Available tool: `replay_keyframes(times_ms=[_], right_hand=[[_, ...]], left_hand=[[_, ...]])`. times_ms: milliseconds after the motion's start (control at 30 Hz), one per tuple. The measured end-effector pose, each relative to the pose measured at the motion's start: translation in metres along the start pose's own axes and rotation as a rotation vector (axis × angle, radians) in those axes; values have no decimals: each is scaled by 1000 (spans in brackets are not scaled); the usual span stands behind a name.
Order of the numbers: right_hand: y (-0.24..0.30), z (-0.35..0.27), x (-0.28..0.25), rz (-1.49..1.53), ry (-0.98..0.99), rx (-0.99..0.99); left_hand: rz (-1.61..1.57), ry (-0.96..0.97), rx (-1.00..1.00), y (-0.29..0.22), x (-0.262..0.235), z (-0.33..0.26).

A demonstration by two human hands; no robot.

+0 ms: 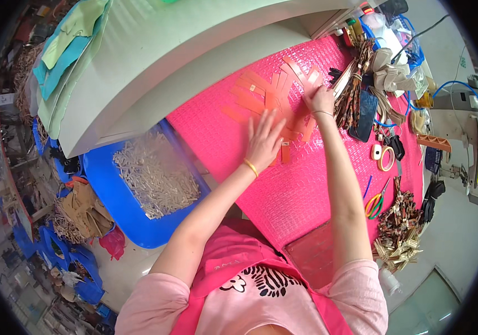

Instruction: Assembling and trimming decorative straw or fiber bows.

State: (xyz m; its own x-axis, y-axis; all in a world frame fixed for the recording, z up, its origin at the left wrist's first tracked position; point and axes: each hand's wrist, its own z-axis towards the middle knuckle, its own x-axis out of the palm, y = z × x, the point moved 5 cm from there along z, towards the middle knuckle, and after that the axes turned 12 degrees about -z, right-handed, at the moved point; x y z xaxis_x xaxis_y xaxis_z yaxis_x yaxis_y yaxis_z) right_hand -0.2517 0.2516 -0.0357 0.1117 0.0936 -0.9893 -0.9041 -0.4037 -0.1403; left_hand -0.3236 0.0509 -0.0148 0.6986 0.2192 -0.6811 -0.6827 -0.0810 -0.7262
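Note:
Flat orange strips [248,100] lie scattered and overlapping on the pink textured table cover [300,184]; a few carry small pale labels. My left hand [264,139] rests palm down on the lower strips, its fingers spread and holding nothing. Farther right, my right hand [321,101] has its fingers bent at the ends of the right-hand strips, with an orange strip [314,76] between thumb and forefinger. Its fingertips are partly hidden.
A blue tub [147,237] of small pale pieces stands left of the table. Behind rises a pale curved panel [155,72]. On the right are bundled patterned strips [356,84], a dark phone [364,116], a tape roll [386,158], scissors [375,205] and another strip bundle [398,220].

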Motion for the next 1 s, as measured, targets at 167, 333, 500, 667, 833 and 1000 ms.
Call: replay_keyframes(times_ms=[167, 333, 500, 667, 833, 1000], right_hand=[[6, 3, 21, 178, 364, 324], [-21, -4, 29, 358, 537, 94], [-35, 7, -68, 627, 316, -90], [-13, -5, -116, 1001, 524, -153], [55, -53, -27, 686, 662, -224], [40, -47, -52, 105, -163, 110]], left_hand=[[-902, -548, -630, 19, -21, -31], [-1337, -578, -897, 14, 2, -22], [-1384, -659, -836, 40, 9, -36], [-1364, -667, -874, 24, -2, -22], [-1489, -715, -901, 19, -3, -22], [-1488, -650, -1010, 22, -20, -25]])
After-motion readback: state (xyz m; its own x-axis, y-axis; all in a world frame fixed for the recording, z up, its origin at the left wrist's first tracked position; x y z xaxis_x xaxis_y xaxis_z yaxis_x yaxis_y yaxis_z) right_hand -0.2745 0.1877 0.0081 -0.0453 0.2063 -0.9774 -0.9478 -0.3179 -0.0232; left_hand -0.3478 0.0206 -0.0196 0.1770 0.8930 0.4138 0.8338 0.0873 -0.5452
